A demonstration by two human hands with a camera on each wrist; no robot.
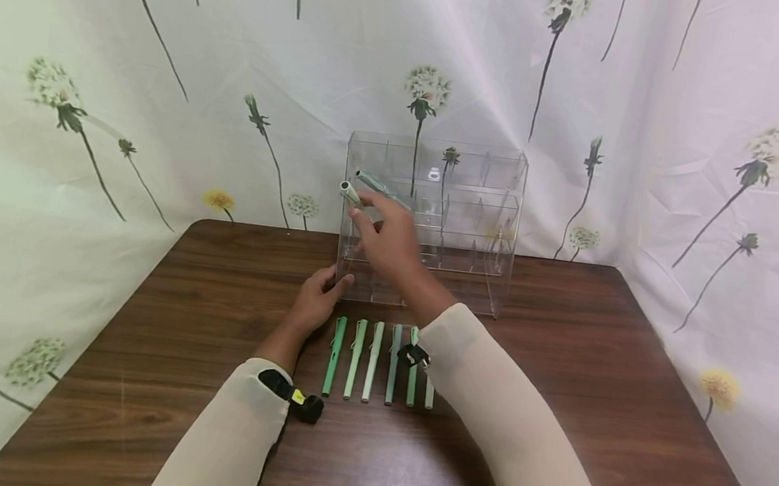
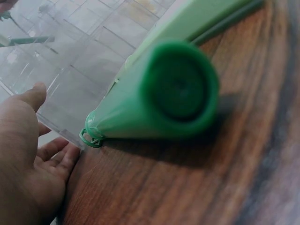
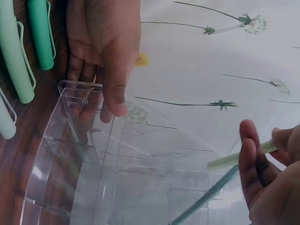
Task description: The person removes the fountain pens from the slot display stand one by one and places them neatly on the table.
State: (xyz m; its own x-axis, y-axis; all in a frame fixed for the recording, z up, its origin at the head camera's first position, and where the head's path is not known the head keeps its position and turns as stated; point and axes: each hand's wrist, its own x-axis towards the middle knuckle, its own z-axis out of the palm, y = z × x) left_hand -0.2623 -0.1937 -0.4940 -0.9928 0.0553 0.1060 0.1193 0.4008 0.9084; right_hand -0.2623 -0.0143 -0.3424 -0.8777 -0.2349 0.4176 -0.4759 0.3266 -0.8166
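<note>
A clear tiered organizer [image 1: 467, 196] stands at the back of the table. Its lower left corner is held by my left hand [image 1: 317, 299], the thumb on one side of the clear wall and the fingers on the other. Up at the organizer's upper left, my right hand [image 1: 390, 239] pinches a pale green pen [image 3: 222, 161], tilted. Just behind it a grey-green pen [image 1: 370, 182] leans in an upper left compartment. Several green pens [image 1: 372, 363] lie side by side before the organizer; my right sleeve partly covers the rightmost ones. A dark green pen [image 2: 136, 103] looms close in the left wrist view.
The brown wooden table [image 1: 216, 289] reaches to a white curtain [image 1: 254, 42] with a dandelion print at the back and sides. Black wrist cameras sit on both sleeves, the left one [image 1: 306, 407] close to the pens' near ends.
</note>
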